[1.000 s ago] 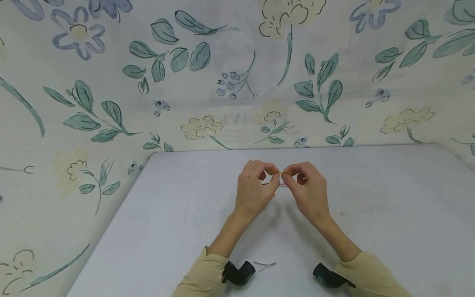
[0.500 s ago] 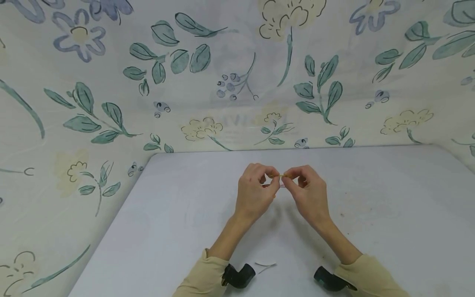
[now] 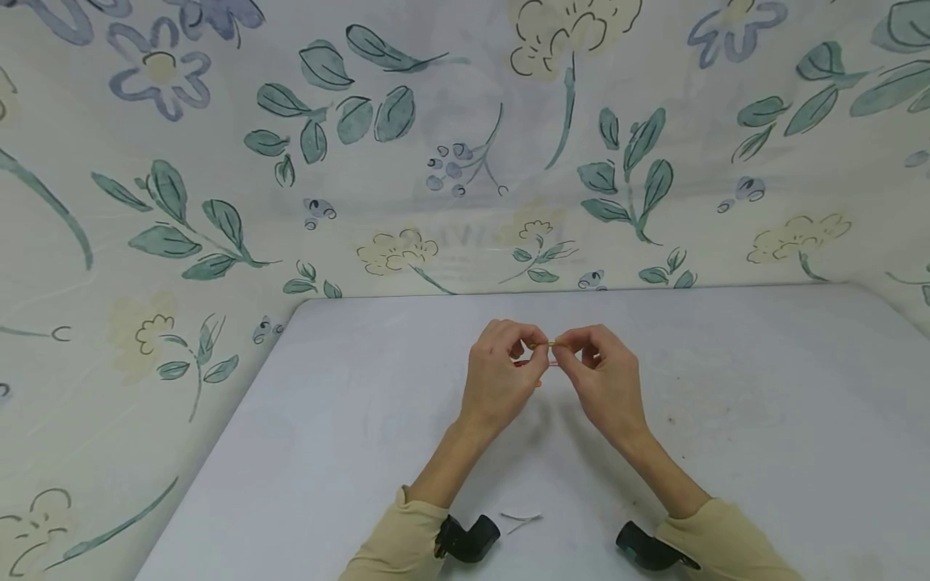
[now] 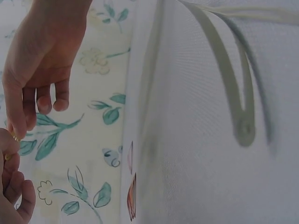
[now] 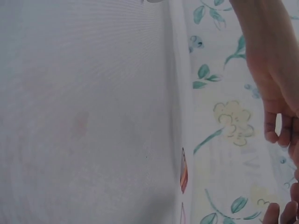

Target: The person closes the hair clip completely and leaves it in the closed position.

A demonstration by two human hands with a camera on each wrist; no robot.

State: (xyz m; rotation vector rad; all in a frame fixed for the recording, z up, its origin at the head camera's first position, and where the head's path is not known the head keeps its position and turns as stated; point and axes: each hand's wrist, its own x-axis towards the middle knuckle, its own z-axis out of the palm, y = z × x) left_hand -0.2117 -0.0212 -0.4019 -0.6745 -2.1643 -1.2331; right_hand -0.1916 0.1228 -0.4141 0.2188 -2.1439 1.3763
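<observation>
In the head view my left hand (image 3: 504, 367) and right hand (image 3: 601, 371) meet over the far half of the white table. Each pinches a small yellow piece (image 3: 552, 344) between thumb and forefinger; most of it is hidden by the fingertips. The left wrist view shows ridges on this yellow piece (image 4: 16, 136), with the right hand (image 4: 46, 60) above it and the left hand (image 4: 11, 186) below. Past the hands lie a flat red-orange outlined thing (image 4: 132, 200) on the left and a pink one (image 4: 130, 157) on the right, near the far table edge.
Thin grey V-shaped tweezers (image 3: 521, 520) lie on the near part of the table (image 3: 327, 444), to the right of the left wrist's black camera mount (image 3: 468, 539). Another black mount (image 3: 650, 547) sits at the right wrist. A floral-print cloth (image 3: 465, 145) rises behind the table.
Both hands have come down slightly in the head view, still pinching the yellow piece between them. The tweezers and the red and pink things stay where they were.
</observation>
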